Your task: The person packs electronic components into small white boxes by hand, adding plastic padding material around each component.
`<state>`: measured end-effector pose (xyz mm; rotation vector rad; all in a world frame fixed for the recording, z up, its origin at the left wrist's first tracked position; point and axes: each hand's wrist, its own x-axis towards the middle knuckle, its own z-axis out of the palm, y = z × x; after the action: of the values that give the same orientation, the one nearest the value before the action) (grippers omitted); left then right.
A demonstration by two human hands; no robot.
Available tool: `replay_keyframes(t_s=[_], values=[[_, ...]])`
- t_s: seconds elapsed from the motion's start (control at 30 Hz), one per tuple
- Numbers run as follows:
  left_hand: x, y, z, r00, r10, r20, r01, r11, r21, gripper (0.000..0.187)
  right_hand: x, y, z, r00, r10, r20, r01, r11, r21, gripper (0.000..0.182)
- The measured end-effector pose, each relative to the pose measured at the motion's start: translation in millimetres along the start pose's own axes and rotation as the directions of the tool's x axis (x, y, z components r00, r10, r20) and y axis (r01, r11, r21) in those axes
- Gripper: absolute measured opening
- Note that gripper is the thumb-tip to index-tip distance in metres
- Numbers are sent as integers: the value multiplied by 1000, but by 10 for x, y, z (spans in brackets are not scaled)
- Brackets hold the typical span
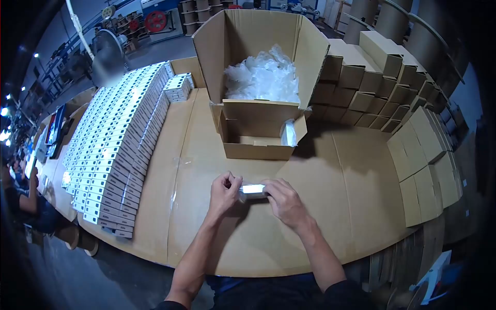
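Between my two hands, just above the table, is a small white box (253,189) with a shiny top. My left hand (225,190) is closed in a pinch at its left end; a clear plastic wrap seems to be there, though it is hard to make out. The fingers of my right hand (284,198) grip the right end. Beyond the hands stands an open cardboard carton (258,151), with one plastic-wrapped white packet (289,133) upright at its right side. Behind it, a larger open cardboard box (209,57) holds a heap of clear plastic bags (263,75).
A long stack of small white boxes (119,134) fills the left side, with a smaller stack (178,88) behind. Brown cartons (361,77) are piled at back right, more cartons (426,165) at the right edge. Another person's arm (32,194) shows at far left.
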<state>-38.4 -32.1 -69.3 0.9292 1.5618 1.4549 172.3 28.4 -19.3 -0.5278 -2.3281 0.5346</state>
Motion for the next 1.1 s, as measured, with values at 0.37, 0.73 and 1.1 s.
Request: replay_keyframes(t_s=[0.37,0.73,1.1], values=[[-80,537,-100,635,496,592,-769,332,547,47,132,1,-199,981,12,194,8,995,-101,24],[405,562,-698,777,448,443,-622,435,652,43,58,81,-336,957,284,-64,-285,958,-22,19],[2412,853,-1827,640,738,214,-463,149,874,30,828,380,-21,697,312,-646,-411,912,-4,24]])
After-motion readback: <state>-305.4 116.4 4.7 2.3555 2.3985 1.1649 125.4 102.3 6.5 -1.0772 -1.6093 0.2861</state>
